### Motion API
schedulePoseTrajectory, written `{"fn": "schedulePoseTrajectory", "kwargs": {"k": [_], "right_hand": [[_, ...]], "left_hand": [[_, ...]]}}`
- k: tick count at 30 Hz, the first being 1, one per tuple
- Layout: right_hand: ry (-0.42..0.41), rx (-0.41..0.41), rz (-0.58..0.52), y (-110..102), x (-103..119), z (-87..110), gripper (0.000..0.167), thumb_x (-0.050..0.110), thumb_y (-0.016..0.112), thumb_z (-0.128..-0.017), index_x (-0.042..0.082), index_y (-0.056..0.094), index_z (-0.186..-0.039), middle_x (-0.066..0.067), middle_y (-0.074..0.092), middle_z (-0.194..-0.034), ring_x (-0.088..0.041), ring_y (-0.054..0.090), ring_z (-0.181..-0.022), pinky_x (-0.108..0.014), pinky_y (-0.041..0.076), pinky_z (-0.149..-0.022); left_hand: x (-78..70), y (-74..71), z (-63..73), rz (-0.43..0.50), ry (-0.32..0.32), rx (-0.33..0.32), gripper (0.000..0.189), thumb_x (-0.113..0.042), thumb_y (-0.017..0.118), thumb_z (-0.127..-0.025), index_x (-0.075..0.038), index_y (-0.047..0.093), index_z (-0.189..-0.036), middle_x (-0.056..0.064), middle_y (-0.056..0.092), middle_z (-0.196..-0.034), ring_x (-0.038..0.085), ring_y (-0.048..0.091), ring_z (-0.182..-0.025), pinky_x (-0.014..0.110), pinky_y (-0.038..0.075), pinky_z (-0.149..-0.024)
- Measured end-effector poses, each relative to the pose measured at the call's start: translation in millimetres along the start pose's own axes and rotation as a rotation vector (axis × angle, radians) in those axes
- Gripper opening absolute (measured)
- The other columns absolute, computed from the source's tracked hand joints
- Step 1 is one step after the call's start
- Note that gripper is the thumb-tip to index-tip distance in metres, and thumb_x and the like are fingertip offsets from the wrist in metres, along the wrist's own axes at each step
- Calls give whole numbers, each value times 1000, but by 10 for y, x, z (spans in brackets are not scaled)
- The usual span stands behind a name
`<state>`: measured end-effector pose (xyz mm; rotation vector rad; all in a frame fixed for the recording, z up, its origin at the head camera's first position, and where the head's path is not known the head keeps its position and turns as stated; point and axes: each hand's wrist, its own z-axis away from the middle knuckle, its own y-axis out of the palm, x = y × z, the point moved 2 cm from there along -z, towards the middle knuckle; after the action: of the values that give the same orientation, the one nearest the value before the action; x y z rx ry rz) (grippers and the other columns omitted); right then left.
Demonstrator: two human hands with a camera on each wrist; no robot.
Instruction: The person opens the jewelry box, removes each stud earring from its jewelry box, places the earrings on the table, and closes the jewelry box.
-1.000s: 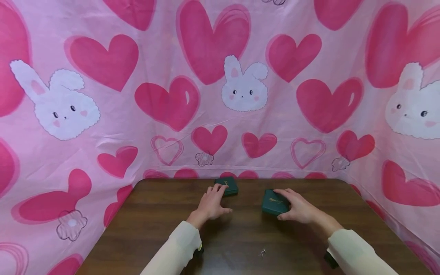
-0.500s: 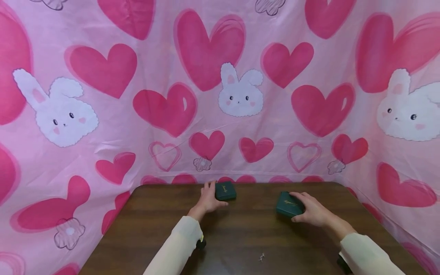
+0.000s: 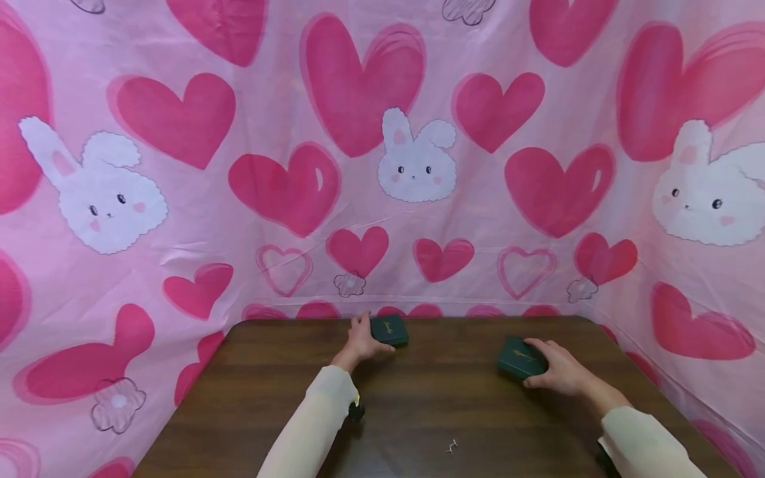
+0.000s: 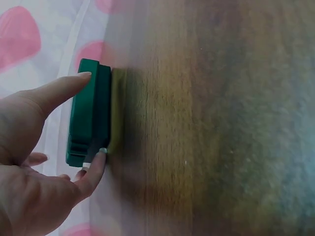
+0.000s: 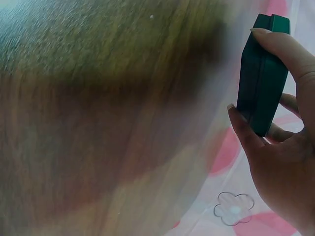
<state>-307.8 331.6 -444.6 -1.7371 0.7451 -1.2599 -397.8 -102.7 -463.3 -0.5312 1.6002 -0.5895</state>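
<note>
Left hand: thumb and fingers pinch the left green box, near the table's far edge;
Right hand: thumb and fingers pinch the right green box, well apart from the other;
Between the forearms: small pale pieces on the wood;
Backdrop: pink cloth with hearts and rabbits.

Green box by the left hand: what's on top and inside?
The green box has gold lettering on top, too small to read. It's closed, so its inside can't be seen.
</note>
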Motion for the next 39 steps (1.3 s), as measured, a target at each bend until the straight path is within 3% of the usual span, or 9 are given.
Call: {"fn": "schedulePoseTrajectory", "kwargs": {"k": [9, 16, 25, 30, 35, 39], "right_hand": [[44, 33, 15, 5, -135, -19, 88, 37, 88, -75, -3, 48, -142, -26, 59, -117, -37, 57, -100, -62, 49, -87], [88, 58, -1, 15, -122, 13, 89, 36, 87, -78, -5, 43, -144, -30, 56, -118, -41, 56, -101, -63, 47, -88], [126, 120, -49, 72, -98, 68, 93, 33, 86, -81, -3, 34, -149, -38, 45, -128, -46, 53, -106, -69, 45, -90], [128, 139, -26, 37, -88, 89, 95, 40, 82, -84, -8, 32, -149, -43, 41, -129, -49, 53, -108, -68, 45, -90], [94, 104, 27, -49, -26, 90, 89, 40, 82, -83, -9, 40, -145, -44, 40, -133, -57, 48, -113, -71, 44, -91], [50, 63, 108, -79, 40, 68, 73, 37, 84, -81, -5, 56, -134, -38, 47, -130, -55, 47, -111, -70, 46, -86]], "left_hand": [[44, -6, -60, 68, -45, 34, 120, -16, 95, -70, 0, 18, -160, 30, 29, -153, 46, 41, -133, 57, 33, -115], [101, 49, -121, 67, -58, 51, 121, -18, 96, -69, 0, 17, -160, 28, 28, -154, 44, 39, -136, 57, 34, -115], [77, 67, -57, -20, -10, 28, 98, -15, 94, -72, 7, 35, -148, 27, 46, -132, 42, 49, -123, 53, 39, -111], [21, 65, -23, -30, -1, 38, 94, -17, 92, -75, 8, 37, -147, 26, 45, -136, 40, 48, -126, 53, 39, -112], [-17, 51, -7, -39, 22, 38, 92, -17, 93, -74, 9, 40, -144, 26, 47, -134, 39, 48, -124, 52, 39, -111], [-38, 36, 14, -39, 15, 55, 89, -19, 93, -74, 9, 42, -142, 25, 49, -132, 38, 49, -122, 52, 40, -111]]}}
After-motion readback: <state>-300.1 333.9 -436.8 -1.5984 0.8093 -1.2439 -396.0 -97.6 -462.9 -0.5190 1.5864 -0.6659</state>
